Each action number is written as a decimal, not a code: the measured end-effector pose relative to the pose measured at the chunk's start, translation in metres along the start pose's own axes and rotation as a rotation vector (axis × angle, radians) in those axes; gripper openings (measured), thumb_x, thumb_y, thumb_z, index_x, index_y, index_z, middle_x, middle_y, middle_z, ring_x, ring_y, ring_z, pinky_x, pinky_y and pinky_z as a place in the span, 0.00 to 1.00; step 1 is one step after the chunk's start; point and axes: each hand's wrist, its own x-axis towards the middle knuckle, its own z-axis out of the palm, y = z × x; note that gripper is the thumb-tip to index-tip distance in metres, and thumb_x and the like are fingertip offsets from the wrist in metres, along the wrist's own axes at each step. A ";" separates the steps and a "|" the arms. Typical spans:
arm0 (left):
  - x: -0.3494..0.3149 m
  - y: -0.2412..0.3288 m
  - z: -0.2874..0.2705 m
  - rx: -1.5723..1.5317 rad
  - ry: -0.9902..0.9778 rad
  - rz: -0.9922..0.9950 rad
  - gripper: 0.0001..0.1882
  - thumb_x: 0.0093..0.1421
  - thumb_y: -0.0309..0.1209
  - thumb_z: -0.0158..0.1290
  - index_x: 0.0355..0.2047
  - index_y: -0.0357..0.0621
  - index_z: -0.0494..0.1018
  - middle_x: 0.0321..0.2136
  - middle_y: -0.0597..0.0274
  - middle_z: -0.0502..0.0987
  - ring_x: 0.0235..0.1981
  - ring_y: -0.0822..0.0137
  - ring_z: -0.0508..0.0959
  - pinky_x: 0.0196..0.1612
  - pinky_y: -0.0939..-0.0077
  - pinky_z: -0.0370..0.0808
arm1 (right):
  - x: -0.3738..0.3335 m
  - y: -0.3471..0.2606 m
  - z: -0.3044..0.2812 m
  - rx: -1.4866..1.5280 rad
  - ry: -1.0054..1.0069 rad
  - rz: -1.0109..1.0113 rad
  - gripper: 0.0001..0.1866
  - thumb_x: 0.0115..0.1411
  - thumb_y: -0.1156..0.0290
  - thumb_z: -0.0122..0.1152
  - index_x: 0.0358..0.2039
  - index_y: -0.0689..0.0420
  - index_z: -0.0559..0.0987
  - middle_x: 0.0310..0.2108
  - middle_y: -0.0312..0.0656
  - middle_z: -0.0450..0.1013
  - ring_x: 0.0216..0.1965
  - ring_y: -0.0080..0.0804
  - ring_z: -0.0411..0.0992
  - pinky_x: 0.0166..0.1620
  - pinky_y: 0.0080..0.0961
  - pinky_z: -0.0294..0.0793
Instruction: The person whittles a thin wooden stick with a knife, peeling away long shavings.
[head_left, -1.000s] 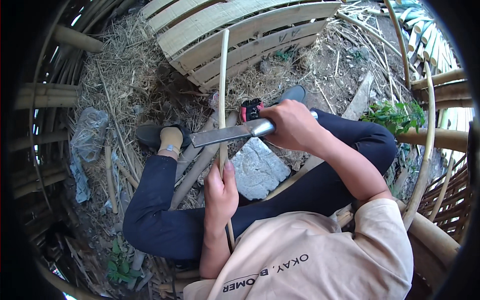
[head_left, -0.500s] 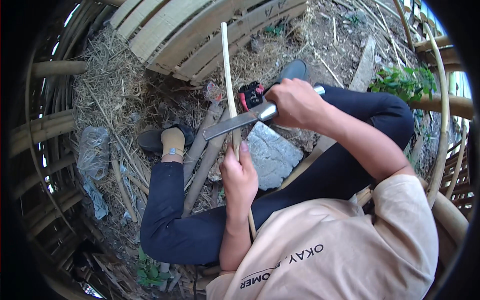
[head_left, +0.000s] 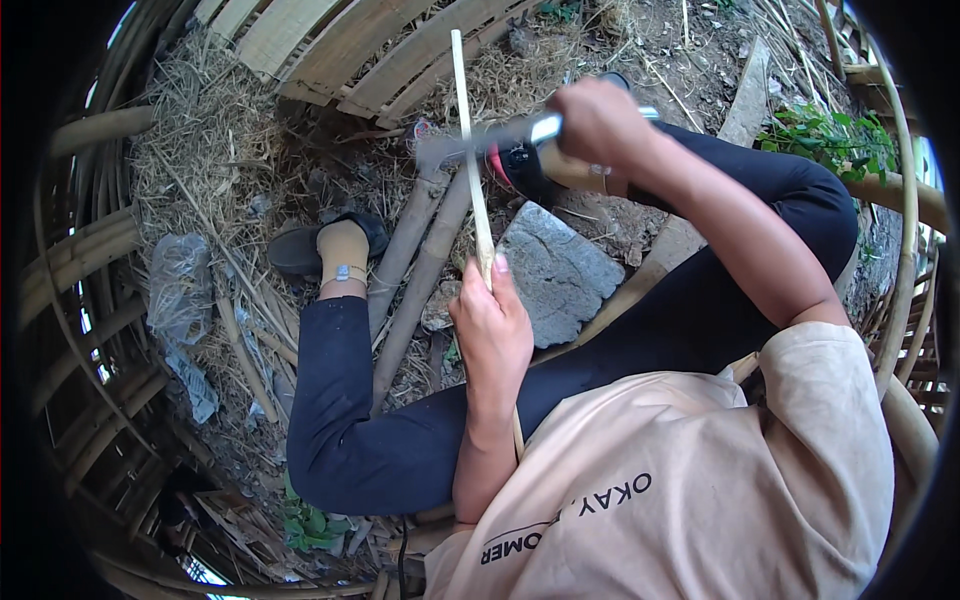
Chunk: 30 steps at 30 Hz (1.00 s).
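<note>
A long, pale bamboo strip (head_left: 476, 205) points away from me, its near end passing under my left forearm toward my shirt. My left hand (head_left: 495, 325) is closed around it, thumb laid along the top. In my right hand (head_left: 605, 120), a fist, is the metal handle of a broad-bladed knife (head_left: 510, 132). The blade is smeared by motion and lies across the strip, well beyond my left hand; whether it touches cannot be told. A flat grey stone (head_left: 560, 270) sits on the ground just right of my left hand, between my legs.
Two round poles (head_left: 425, 270) lie between my feet. A slatted wooden panel (head_left: 370, 50) stands at the far side. Crumpled clear plastic (head_left: 180, 285) rests on straw at left, near bamboo walling (head_left: 80, 255). Green plants (head_left: 835, 140) grow at right.
My right hand has moved away from me with the knife, taking the blade from near my left hand to farther along the strip. My left hand still grips the strip.
</note>
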 end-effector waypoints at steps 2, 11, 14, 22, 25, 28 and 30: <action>-0.004 0.009 0.001 -0.036 -0.087 0.019 0.16 0.72 0.35 0.45 0.33 0.32 0.69 0.19 0.39 0.72 0.24 0.37 0.75 0.28 0.48 0.66 | 0.023 0.041 -0.025 -0.158 0.063 0.243 0.12 0.54 0.72 0.61 0.39 0.53 0.86 0.29 0.51 0.80 0.32 0.50 0.81 0.38 0.45 0.81; 0.007 -0.001 0.004 -0.038 -0.025 -0.035 0.16 0.72 0.36 0.46 0.34 0.33 0.71 0.21 0.39 0.76 0.27 0.37 0.78 0.30 0.48 0.71 | 0.008 0.017 -0.060 0.064 0.078 0.086 0.16 0.60 0.56 0.68 0.38 0.56 0.86 0.26 0.52 0.79 0.28 0.50 0.79 0.35 0.42 0.78; 0.011 -0.007 0.007 -0.075 -0.008 -0.005 0.15 0.71 0.35 0.46 0.34 0.33 0.71 0.21 0.38 0.76 0.27 0.36 0.78 0.30 0.46 0.71 | -0.011 -0.014 -0.043 -0.028 -0.093 -0.095 0.13 0.54 0.60 0.70 0.33 0.55 0.85 0.24 0.49 0.79 0.27 0.49 0.79 0.35 0.43 0.78; 0.014 -0.009 -0.001 -0.059 0.023 -0.014 0.16 0.71 0.35 0.46 0.35 0.31 0.70 0.22 0.35 0.76 0.29 0.33 0.78 0.32 0.42 0.71 | -0.026 -0.039 -0.030 0.025 -0.235 -0.214 0.05 0.47 0.71 0.66 0.26 0.54 0.79 0.21 0.47 0.76 0.29 0.52 0.77 0.34 0.46 0.75; 0.015 -0.008 0.001 -0.063 -0.011 -0.065 0.16 0.71 0.36 0.45 0.36 0.31 0.71 0.23 0.33 0.76 0.30 0.32 0.78 0.33 0.42 0.71 | -0.028 -0.042 -0.035 0.024 -0.252 -0.223 0.05 0.46 0.72 0.65 0.25 0.54 0.78 0.21 0.47 0.75 0.28 0.53 0.76 0.33 0.47 0.75; 0.016 -0.010 0.001 -0.072 0.012 -0.048 0.17 0.71 0.36 0.46 0.38 0.30 0.71 0.24 0.33 0.77 0.31 0.32 0.79 0.34 0.43 0.72 | -0.029 -0.044 -0.034 0.045 -0.237 -0.247 0.06 0.45 0.72 0.65 0.25 0.54 0.77 0.21 0.47 0.75 0.28 0.53 0.76 0.33 0.47 0.75; 0.015 -0.013 0.003 -0.079 0.033 0.009 0.17 0.71 0.36 0.46 0.38 0.29 0.71 0.26 0.32 0.77 0.32 0.32 0.79 0.34 0.43 0.73 | -0.029 -0.044 -0.034 0.055 -0.230 -0.256 0.06 0.45 0.72 0.65 0.25 0.54 0.78 0.21 0.47 0.75 0.28 0.53 0.76 0.33 0.46 0.75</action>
